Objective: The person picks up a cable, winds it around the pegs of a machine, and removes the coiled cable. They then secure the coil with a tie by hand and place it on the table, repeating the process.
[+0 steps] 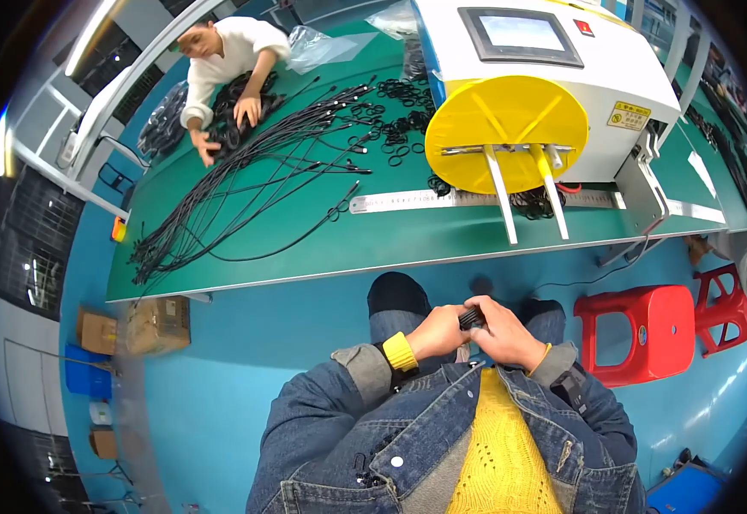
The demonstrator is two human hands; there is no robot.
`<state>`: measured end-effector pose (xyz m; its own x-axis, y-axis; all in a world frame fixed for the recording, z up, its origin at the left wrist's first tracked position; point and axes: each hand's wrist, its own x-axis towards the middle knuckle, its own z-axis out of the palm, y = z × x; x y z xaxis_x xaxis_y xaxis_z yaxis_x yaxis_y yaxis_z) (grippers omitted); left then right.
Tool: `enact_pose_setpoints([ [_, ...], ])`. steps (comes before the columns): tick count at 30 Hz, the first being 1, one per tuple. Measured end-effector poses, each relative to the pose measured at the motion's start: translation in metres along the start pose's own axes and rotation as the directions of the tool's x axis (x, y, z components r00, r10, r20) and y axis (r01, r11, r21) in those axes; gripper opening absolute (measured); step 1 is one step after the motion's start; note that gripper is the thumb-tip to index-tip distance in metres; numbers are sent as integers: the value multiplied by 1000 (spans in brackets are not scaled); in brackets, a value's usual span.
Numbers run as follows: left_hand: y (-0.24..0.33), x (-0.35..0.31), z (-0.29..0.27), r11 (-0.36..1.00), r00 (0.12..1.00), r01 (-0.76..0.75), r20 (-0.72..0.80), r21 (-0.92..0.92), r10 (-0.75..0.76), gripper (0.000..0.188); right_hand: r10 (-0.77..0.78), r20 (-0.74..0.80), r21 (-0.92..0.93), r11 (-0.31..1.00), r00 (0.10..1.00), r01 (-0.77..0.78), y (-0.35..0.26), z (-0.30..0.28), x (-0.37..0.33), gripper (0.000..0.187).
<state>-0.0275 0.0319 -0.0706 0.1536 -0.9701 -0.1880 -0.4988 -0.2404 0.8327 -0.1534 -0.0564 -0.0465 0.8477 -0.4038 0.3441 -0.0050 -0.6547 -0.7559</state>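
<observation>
Close in front of my body, above my lap, my left hand point(436, 333) and my right hand point(508, 337) meet around a small black cable bundle point(472, 318). The fingers of both are closed on it, and only its ridged upper end shows between them. Beyond the table edge lie many loose black cables point(245, 184), fanned out across the green table point(305, 244). Small black loops point(397, 128) are scattered to the right of the cable ends.
A white machine point(553, 103) with a screen, a yellow disc point(476, 116) and two prongs overhangs the table. A steel ruler point(390, 200) lies below it. Across the table, a co-worker point(240, 51) handles black cables. Red stools point(648, 330) stand right; cardboard boxes point(159, 325) left.
</observation>
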Motion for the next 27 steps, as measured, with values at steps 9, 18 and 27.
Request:
enact_pose_setpoints([
  [9, 8, -24, -3, 987, 947, -152, -293, -53, 130, 19, 235, -44, -158, 958, 971, -239, 2, 44, 25, 22],
  [18, -24, -47, -82, 540, 750, 631, 615, -557, -242, 17, 283, 325, -23, 956, 903, -292, -10, 39, 52, 27],
  [27, -94, 0, -438, 887, 613, -24, -707, -461, -351, 35, 472, 431, -114, 874, 769, -473, 1, 37, 16, 27],
])
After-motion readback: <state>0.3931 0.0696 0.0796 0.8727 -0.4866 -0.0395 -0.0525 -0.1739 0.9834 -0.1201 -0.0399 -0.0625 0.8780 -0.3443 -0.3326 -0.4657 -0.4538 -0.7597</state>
